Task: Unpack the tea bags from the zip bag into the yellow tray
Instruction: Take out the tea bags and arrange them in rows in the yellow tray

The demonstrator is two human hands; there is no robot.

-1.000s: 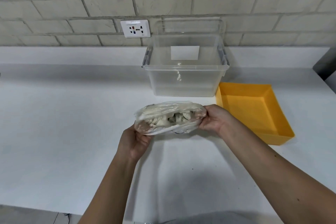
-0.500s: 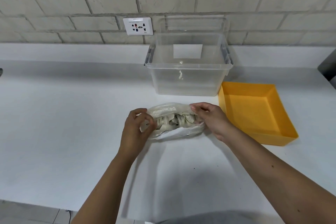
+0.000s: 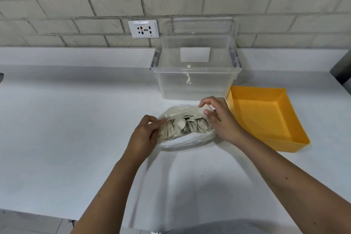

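A clear zip bag point(image 3: 180, 115) stuffed with several pale tea bags point(image 3: 187, 125) lies on the white counter, in the middle of the view. My left hand point(image 3: 142, 135) pinches the bag's left end. My right hand point(image 3: 220, 118) grips the film at the bag's right end, fingers curled over its top. The yellow tray point(image 3: 266, 118) sits just right of the bag with nothing inside it, close behind my right hand.
A clear plastic storage bin point(image 3: 195, 66) stands behind the bag against the brick wall, next to the tray's far left corner. A wall socket point(image 3: 143, 29) is above the counter. The counter's front edge point(image 3: 38, 214) runs low at the left.
The bag has come down from the air onto the counter. Both hands have shifted from holding its ends to gripping the film along its top.
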